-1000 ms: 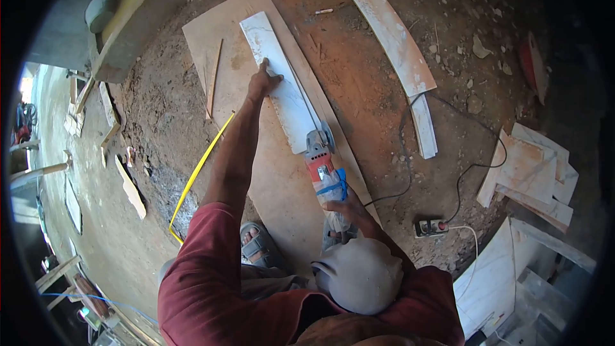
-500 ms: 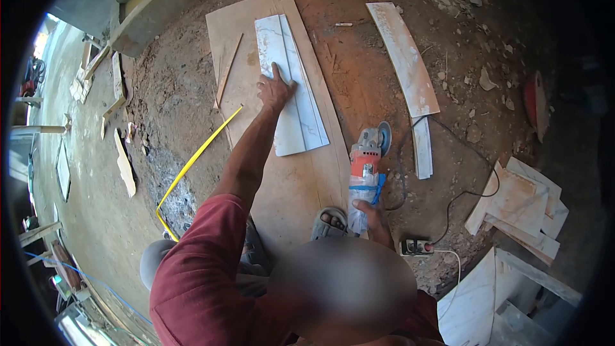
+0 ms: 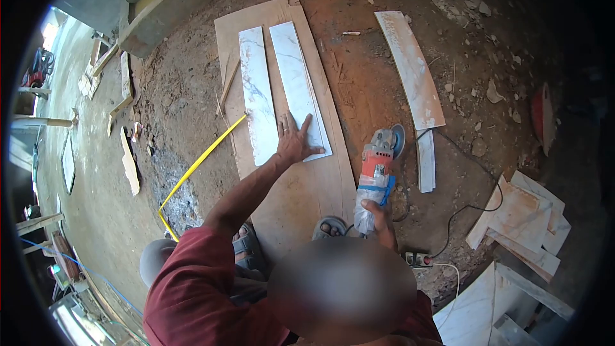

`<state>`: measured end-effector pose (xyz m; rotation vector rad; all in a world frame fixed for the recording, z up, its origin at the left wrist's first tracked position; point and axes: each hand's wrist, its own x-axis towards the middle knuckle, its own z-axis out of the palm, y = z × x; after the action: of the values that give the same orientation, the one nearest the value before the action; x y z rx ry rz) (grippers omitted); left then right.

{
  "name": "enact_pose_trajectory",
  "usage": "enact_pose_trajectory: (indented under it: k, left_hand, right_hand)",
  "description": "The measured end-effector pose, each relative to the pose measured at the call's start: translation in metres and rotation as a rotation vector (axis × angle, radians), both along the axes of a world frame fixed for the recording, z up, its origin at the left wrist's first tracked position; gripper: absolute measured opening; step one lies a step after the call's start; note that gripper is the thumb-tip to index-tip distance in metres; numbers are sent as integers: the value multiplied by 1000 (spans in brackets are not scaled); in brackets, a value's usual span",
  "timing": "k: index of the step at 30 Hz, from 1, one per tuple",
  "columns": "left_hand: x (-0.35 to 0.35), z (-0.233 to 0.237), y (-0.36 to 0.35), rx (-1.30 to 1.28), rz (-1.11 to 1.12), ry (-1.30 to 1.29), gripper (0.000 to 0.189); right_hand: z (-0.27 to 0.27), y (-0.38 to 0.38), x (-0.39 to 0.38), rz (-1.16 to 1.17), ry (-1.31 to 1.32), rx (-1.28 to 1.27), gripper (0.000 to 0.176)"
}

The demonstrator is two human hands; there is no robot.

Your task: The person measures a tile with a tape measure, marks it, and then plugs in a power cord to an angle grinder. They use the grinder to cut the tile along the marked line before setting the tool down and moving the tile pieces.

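My left hand [image 3: 296, 143] lies with fingers spread on the lower end of a white marbled tile strip [image 3: 291, 57]. To its left, a second marbled strip [image 3: 256, 90] lies apart on the brown board [image 3: 282, 198]. My right hand [image 3: 379, 218] is wrapped round the rear of a red and grey angle grinder [image 3: 377, 170], whose disc [image 3: 398, 141] points away from me, right of the board. Blue tape is wound round the grinder's body. A thin wooden stick [image 3: 229, 83] lies partly beneath the left strip.
A yellow tape measure [image 3: 198, 159] stretches from the left strip across the dirt. Long tile pieces [image 3: 410, 67] lie to the right, with stacked tile offcuts [image 3: 522, 211] at lower right. A socket block [image 3: 418, 259] and black cable lie near the grinder.
The two strips, earlier side by side, are now apart, the left one shifted left and down. My left hand has moved down to the right strip's near end. The grinder stays in my right hand.
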<state>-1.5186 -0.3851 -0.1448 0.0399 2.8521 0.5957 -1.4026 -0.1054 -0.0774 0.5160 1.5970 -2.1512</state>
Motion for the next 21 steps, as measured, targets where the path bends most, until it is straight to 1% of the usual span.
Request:
enact_pose_trajectory:
  k: [2,3,5,7,10,12,16,18,19,21]
  left_hand:
    - [2,5,-1,-6,-35,-5,121]
    - [4,8,-4,-4,-33,-8,121]
    - [6,16,-12,-39,-167,-43,122]
    - [7,11,-13,-32,-171,-29,121]
    - [4,6,-13,15,-190,-12,117]
    - [-8,8,-13,27,-212,-24,115]
    - [-31,6,-3,-3,-210,7,113]
    - [-36,7,-3,0,-216,-2,113]
    - [-38,7,-1,-7,-215,-9,115]
    - [-40,6,0,-10,-220,-23,116]
  right_hand:
    - [-1,1,-7,5,23,22,48]
    - [-2,1,-8,12,43,41,48]
    - [-3,4,-11,43,17,11,50]
    - [-5,2,-14,74,-4,-21,51]
    - [-7,0,-14,12,7,-13,52]
    - [-23,2,-14,32,-27,-48,53]
    - [-29,3,-19,30,-11,-24,56]
    - [-35,6,-19,81,-81,-107,58]
    - [-31,3,-22,81,-83,-105,58]
    - [-23,-1,-28,54,-16,-8,57]
